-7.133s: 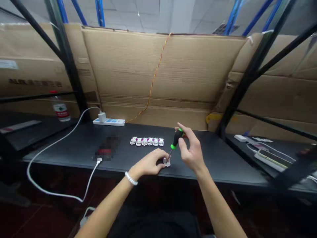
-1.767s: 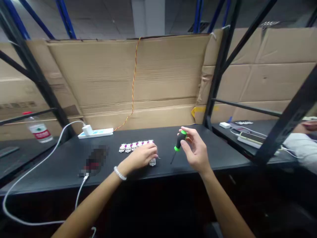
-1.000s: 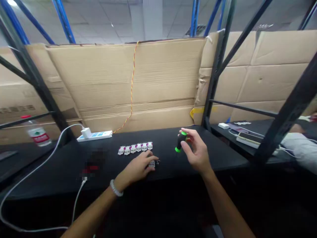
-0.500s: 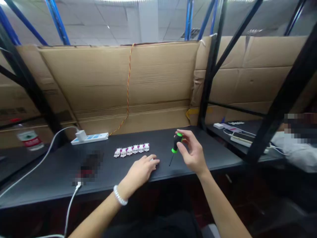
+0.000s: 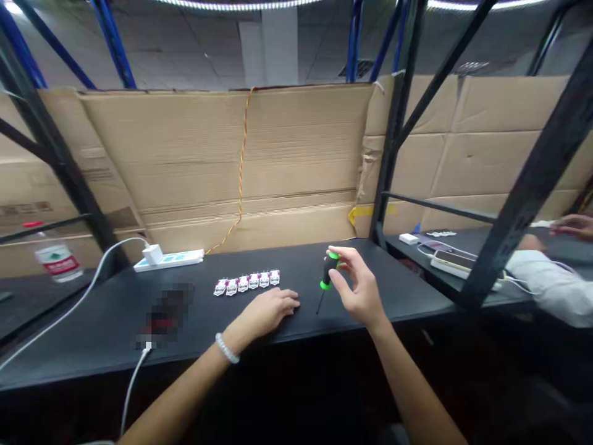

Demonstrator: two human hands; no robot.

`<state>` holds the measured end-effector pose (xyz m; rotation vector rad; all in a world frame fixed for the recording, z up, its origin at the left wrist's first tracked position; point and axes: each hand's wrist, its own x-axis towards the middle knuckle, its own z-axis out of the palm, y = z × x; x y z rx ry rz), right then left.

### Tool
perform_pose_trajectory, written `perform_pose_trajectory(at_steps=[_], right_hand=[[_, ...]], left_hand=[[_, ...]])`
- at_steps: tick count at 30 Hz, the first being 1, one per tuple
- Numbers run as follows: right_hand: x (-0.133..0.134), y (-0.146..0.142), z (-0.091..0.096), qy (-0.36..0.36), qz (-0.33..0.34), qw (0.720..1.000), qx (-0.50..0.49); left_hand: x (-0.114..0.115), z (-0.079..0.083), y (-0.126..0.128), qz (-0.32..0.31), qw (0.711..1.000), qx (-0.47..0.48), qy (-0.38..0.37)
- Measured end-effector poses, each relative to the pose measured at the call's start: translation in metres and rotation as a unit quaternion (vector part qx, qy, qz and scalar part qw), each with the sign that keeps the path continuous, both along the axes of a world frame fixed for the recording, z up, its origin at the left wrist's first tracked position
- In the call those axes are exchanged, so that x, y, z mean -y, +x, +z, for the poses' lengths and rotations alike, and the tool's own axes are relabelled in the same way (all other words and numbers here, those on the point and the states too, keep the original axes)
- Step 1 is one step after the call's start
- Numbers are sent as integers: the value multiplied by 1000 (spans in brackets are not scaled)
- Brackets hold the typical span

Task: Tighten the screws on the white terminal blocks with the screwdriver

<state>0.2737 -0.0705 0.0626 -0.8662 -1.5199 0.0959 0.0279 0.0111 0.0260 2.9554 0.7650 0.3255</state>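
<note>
Head view. Changed since a second earlier: the left grip (image 5: 271, 309), its fingers spread there around a small white part, is now laid flatter, and that part is no longer seen. The right grip (image 5: 360, 287) is kept in nearly the same pose.

Item: screwdriver (image 5: 328, 272), one, black handle with bright green ends, thin dark shaft. Located over the table (image 5: 303, 259), right of the left grip. The handle is pinched between thumb and fingers of the right grip; the shaft is tilted, tip down and to the left. Whether the table is touched by the tip cannot be told. Handling, as judged: light, stiff, hardly slippery if the handle is rubbered; best taken by the handle, with the shaft left free.

Item: white parts (image 5: 243, 283), six, with purple portions, set side by side in a row on the table, beyond and left of the left grip's fingers. Handling, as judged: very light, rigid, possibly fragile at the thin edges; best taken singly, lightly, by the sides.

Item: left grip, palm down, fingers loosely bent upon the table, a pale bracelet (image 5: 227, 348) worn at the wrist. Whether anything is held beneath cannot be told.

Surroundings: power strip (image 5: 173, 261) with white charger (image 5: 152, 254) plugged in; dark blurred object (image 5: 165, 309) on the table's left; bottle (image 5: 58, 259) at far left; co-worker's sleeve (image 5: 546, 284) at far right.
</note>
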Motion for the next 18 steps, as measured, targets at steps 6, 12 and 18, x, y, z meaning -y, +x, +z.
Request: perform_pose_trajectory(at_steps=[6,12,18], right_hand=[[-1,2,0,5,2,1000,-1],[-1,3,-1,7,-4,1000,-1],[-2,5,-2,6,-5,1000,-4]], left_hand=[[-25,4,17,-26,1000,6,4],[-50,3,33,-33,999,7,2],[-68,4,46,-26,1000,-8,9]])
